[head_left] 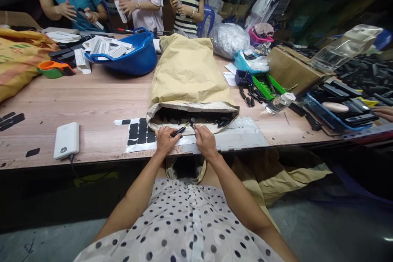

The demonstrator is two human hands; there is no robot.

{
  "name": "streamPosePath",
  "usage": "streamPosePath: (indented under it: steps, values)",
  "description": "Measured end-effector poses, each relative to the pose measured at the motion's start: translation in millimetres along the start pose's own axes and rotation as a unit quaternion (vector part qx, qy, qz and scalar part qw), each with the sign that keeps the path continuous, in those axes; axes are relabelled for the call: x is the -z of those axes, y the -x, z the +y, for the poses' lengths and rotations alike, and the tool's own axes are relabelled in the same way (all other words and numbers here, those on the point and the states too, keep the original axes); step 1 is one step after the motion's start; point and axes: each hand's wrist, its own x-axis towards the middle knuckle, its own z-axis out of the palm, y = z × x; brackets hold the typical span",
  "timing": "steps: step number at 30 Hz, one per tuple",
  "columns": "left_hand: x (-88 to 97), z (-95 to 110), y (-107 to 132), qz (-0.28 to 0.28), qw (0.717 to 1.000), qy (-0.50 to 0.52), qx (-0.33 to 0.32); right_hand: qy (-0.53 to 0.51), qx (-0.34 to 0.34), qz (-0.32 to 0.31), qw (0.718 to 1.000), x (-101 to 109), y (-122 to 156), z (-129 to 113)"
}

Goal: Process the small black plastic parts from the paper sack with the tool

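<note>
At the mouth of a tan paper sack (187, 69) lying on the table, both my hands are close together. Between the fingers of my left hand (166, 140) is a slim black pen-like piece (178, 132), pointing up to the right. My right hand (205, 141) is closed on a small dark piece (192, 122) with a rounded end, just right of the first. Several more black pieces (224, 122) lie inside the sack's opening. Under the left hand is a white sheet with black stickers (138, 132).
A white power bank (66, 140) with a cable lies at left. A blue basin (132, 59) holds white boxes. To the right are a green tray (269, 85), a clear bottle (279, 103) and a blue-edged tray (325, 112) of black parts. Several people stand across the table.
</note>
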Motion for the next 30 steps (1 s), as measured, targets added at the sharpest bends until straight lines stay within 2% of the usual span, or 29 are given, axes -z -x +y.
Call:
streamPosePath:
  steps: [7, 13, 17, 24, 30]
  values:
    - [-1.8, -0.1, -0.3, 0.003, 1.0, -0.001, 0.003, 0.03, 0.015, -0.031, 0.999, -1.1, 2.3, -12.6]
    - [-0.3, 2.2, 0.0, -0.012, 1.0, 0.003, 0.012, 0.023, 0.039, -0.02, 0.999, 3.3, 1.3, -21.7]
    - [-1.5, 1.4, -0.1, -0.004, 1.0, 0.001, 0.007, 0.031, 0.054, -0.049, 0.997, -1.7, 4.8, -25.3]
    - [-2.4, 2.7, 0.6, 0.002, 1.0, 0.003, 0.004, 0.062, 0.008, -0.015, 0.998, 2.1, -1.6, -2.0]
    - [-1.2, 3.0, 1.2, 0.004, 1.0, 0.007, 0.002, 0.13, 0.001, -0.023, 0.991, 2.1, -5.0, 22.0]
